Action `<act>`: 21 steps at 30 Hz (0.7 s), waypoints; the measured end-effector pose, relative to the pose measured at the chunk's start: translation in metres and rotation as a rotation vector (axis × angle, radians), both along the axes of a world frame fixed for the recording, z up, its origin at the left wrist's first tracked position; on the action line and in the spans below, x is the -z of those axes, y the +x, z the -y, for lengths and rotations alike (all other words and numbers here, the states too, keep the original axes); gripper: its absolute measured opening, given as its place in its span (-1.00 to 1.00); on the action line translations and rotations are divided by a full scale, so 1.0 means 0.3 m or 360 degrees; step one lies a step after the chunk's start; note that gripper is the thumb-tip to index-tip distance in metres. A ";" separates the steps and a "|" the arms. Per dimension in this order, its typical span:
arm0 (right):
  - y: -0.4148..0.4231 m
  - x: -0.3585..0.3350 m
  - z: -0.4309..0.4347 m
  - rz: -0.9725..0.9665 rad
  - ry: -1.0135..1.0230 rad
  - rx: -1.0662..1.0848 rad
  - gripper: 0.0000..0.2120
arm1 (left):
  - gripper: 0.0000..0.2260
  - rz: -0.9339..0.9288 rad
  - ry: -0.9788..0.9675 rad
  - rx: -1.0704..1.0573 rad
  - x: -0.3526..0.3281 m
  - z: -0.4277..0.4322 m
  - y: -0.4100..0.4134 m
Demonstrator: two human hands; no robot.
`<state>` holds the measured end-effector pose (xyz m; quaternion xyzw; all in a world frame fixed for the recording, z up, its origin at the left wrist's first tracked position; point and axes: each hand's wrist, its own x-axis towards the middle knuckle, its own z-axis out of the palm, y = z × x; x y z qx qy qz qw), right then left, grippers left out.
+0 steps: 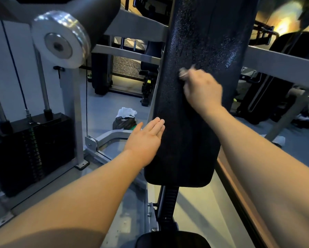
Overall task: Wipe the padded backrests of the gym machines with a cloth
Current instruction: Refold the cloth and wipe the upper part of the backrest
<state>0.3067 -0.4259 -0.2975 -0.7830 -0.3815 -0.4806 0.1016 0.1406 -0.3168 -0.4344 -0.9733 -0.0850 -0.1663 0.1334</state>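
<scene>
While your left hand [146,140] lies flat and empty on the backrest's [194,97] left edge, your right hand [202,90], higher up, presses a small bunched cloth [183,73] against the upright pad, whose long axis runs down toward you.

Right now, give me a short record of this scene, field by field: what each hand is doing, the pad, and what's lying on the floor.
left hand: open, flat against the left edge of the backrest pad
right hand: closed on a small grey cloth, pressed to the pad
cloth: mostly hidden, a bit shows at the fingers
backrest pad: black, upright, speckled with wet droplets on its upper part
floor: black bag with white cloth on top
</scene>
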 end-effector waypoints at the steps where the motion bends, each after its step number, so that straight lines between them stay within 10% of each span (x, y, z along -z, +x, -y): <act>1: 0.032 -0.028 0.030 -0.0147 0.0176 0.0136 -0.80 | -0.25 -0.0009 0.0000 -0.0003 -0.002 0.000 0.000; 6: 0.007 -0.044 0.010 -0.0453 0.0588 0.0242 -0.75 | -0.25 -0.0039 0.0004 -0.0015 -0.005 0.006 0.007; 11: -0.085 0.016 -0.092 -0.0013 0.0044 -0.0200 -0.76 | -0.27 -0.0041 0.0019 -0.0019 -0.013 0.010 0.008; 16: 0.073 -0.112 0.068 -0.0416 0.0551 0.0305 -0.74 | -0.23 -0.0037 -0.0003 0.0001 -0.015 0.005 0.006; 21: -0.014 -0.093 -0.058 -0.0534 0.0634 0.0071 -0.77 | -0.25 -0.0036 -0.0002 0.0000 -0.013 0.012 0.007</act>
